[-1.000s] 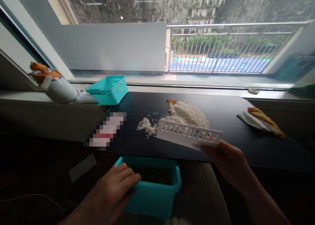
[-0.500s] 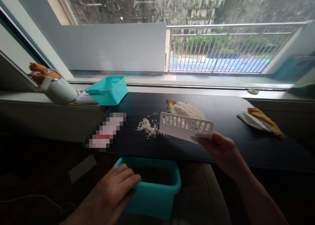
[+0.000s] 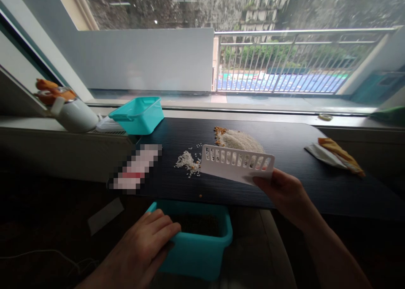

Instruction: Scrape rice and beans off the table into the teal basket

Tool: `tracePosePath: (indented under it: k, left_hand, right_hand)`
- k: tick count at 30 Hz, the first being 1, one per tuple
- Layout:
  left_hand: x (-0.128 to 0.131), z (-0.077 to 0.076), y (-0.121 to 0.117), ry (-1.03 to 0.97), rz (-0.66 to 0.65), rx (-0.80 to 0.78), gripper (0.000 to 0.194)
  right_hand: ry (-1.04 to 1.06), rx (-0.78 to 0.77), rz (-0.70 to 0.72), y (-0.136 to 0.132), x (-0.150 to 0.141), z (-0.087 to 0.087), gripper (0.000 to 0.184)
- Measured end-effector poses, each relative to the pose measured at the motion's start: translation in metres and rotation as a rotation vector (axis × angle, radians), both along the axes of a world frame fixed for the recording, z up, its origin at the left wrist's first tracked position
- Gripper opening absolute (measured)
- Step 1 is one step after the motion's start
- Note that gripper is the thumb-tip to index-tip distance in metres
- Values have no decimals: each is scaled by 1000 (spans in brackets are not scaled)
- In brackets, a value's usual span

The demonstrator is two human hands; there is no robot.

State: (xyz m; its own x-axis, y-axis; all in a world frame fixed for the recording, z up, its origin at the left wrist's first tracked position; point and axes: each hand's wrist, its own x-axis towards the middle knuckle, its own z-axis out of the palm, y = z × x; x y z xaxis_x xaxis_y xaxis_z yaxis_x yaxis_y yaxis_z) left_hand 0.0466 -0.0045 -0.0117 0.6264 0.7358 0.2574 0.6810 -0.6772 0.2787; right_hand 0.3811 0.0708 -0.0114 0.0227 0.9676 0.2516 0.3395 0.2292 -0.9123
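My right hand point(image 3: 283, 192) grips the right end of a white slotted plastic plate point(image 3: 228, 171), held on edge over the dark table. Behind the plate lies a heap of white rice point(image 3: 242, 140), with yellow-brown beans point(image 3: 219, 130) at its left. A smaller scatter of rice point(image 3: 186, 160) sits left of the plate, a few beans among it. One lone bean point(image 3: 200, 195) rests near the table's front edge. Below that edge, my left hand point(image 3: 155, 236) is wrapped over the rim of a turquoise bin point(image 3: 202, 255) whose contents look dark and grainy.
Another turquoise bin point(image 3: 148, 120) stands tilted at the table's back left, beside a grey-white pot point(image 3: 79, 115) with an orange figure. A blurred-out flat item point(image 3: 137, 168) lies at the left edge. A yellow and white packet point(image 3: 338, 156) is at the right. The window sill point(image 3: 284, 116) bounds the back.
The slotted plate has shifted slightly left. A single bean now lies near the front edge of the table, where none showed before. My left hand stays on the bin.
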Motion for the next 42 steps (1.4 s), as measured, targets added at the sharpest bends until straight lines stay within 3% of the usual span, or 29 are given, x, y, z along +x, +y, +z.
tracePosePath:
  k: [6, 11, 17, 25, 29, 34, 42]
  left_hand:
    - [0, 0, 0, 35, 2, 28, 39]
    - [2, 4, 0, 16, 9, 19, 36]
    - [3, 4, 0, 11, 20, -4, 35]
    - [1, 4, -1, 4, 22, -22, 41]
    - [1, 1, 1, 0, 12, -14, 37]
    - [-3, -3, -3, 57, 32, 30, 40]
    - [1, 4, 1, 1, 2, 60, 44]
  right_hand:
    - [25, -6, -96, 2, -2, -3, 23]
    - [34, -12, -7, 4, -1, -5, 26]
    - [22, -6, -34, 15, -4, 0, 26]
    - [104, -77, 91, 23, -2, -1, 32]
    - [186, -86, 65, 18, -2, 3, 33]
    - [150, -65, 52, 34, -10, 3, 33]
    - [158, -132, 102, 50, -11, 3, 31]
